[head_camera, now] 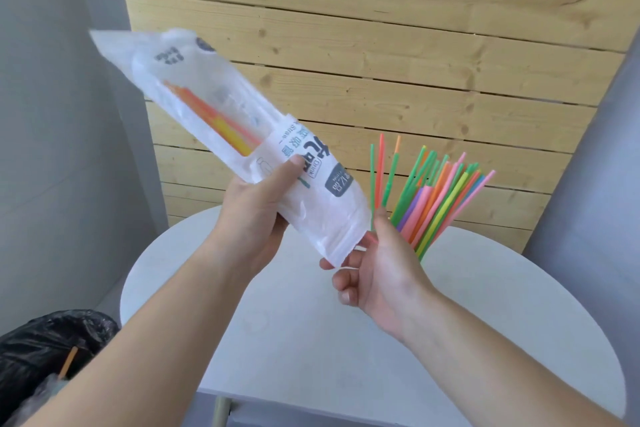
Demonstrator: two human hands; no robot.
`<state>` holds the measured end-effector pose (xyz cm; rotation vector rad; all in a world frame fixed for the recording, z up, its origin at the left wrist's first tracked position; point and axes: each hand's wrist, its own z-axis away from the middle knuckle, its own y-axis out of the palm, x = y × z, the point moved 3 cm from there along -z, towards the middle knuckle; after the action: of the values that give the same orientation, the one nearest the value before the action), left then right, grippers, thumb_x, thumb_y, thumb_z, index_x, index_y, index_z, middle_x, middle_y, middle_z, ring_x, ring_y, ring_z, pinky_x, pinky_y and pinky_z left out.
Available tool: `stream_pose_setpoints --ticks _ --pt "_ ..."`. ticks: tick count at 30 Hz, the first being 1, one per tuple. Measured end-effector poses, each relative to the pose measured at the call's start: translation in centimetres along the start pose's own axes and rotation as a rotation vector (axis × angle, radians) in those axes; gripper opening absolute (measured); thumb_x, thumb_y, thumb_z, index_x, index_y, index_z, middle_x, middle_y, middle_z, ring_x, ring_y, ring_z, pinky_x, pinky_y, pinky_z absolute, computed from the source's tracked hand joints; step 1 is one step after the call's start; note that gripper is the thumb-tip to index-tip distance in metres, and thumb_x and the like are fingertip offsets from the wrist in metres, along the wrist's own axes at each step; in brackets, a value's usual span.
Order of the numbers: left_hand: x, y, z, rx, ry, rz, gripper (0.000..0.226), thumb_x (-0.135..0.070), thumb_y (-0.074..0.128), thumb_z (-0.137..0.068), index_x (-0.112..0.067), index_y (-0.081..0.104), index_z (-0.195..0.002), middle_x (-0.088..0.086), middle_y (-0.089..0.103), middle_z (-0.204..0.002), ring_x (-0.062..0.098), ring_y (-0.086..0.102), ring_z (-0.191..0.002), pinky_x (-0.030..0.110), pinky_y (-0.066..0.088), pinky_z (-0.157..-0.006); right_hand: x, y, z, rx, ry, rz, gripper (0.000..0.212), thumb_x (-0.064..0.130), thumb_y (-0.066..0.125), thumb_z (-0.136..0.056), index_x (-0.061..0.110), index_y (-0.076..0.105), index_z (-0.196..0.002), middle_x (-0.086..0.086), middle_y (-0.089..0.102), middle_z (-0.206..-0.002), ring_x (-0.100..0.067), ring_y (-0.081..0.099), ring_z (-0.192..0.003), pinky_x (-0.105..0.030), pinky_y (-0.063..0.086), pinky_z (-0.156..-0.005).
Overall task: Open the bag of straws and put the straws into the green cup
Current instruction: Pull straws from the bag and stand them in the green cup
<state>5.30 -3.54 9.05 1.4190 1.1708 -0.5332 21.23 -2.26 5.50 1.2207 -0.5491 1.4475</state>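
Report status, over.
Left hand grips white plastic straw bag, mouth down. Right hand pinches thin coloured straws at its mouth. Orange and yellow straws inside bag. Green cup not visible.

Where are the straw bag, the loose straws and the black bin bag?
straw bag [341, 184], head view, grey label patch
loose straws [445, 199], head view, middle of bunch
black bin bag [41, 347], head view, crinkled top

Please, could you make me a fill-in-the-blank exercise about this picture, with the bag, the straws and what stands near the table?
1. The left hand grips the ___.
2. Inside the bag, the straws are orange and ___.
3. The bin bag left of the table is ___ in colour.

Missing words: bag; yellow; black.
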Motion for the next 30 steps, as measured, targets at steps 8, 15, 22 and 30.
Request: stream_pose_setpoints --ticks 8,15,22,30 --pt "-0.7 1.2 0.5 0.079 0.050 -0.074 0.025 -0.007 0.061 -0.100 0.000 0.066 -0.123 0.016 0.074 -0.111 0.032 0.072 -0.102 0.049 0.056 -0.092 -0.9 0.1 0.0 0.084 0.052 -0.175 0.055 0.059 0.031 -0.102 0.013 0.063 -0.098 -0.009 0.059 -0.063 -0.016 0.040 -0.042 -0.020 0.028 -0.039" --pt "-0.6 0.8 0.5 0.045 0.018 -0.007 0.023 -0.006 0.059 -0.100 -0.006 0.069 -0.121 0.014 0.075 -0.115 0.032 0.072 -0.108 0.051 0.054 -0.102 -0.5 -0.2 0.3 0.001 -0.023 -0.168 0.027 0.033 0.055 -0.098 0.019 0.060 -0.075 0.002 0.053 -0.058 -0.013 0.043 -0.043 -0.021 0.030 -0.037" --pt "-0.2 1.4 0.8 0.092 -0.022 0.017 0.021 -0.006 0.058 -0.099 -0.007 0.070 -0.116 0.014 0.076 -0.110 0.032 0.073 -0.103 0.053 0.054 -0.100 -0.6 0.0 0.6 -0.017 0.002 -0.192 0.034 0.020 0.049 -0.099 0.015 0.061 -0.067 0.001 0.053 -0.053 -0.014 0.042 -0.042 -0.022 0.030 -0.039" --pt "-0.2 1.2 0.7 0.152 -0.032 0.115 0.027 -0.005 0.059 -0.095 -0.005 0.068 -0.121 0.016 0.074 -0.114 0.032 0.071 -0.107 0.049 0.058 -0.097 -0.6 0.3 0.7 0.036 0.019 -0.185 0.028 0.024 0.048 -0.099 0.013 0.064 -0.078 -0.003 0.052 -0.058 -0.016 0.041 -0.045 -0.024 0.029 -0.041"
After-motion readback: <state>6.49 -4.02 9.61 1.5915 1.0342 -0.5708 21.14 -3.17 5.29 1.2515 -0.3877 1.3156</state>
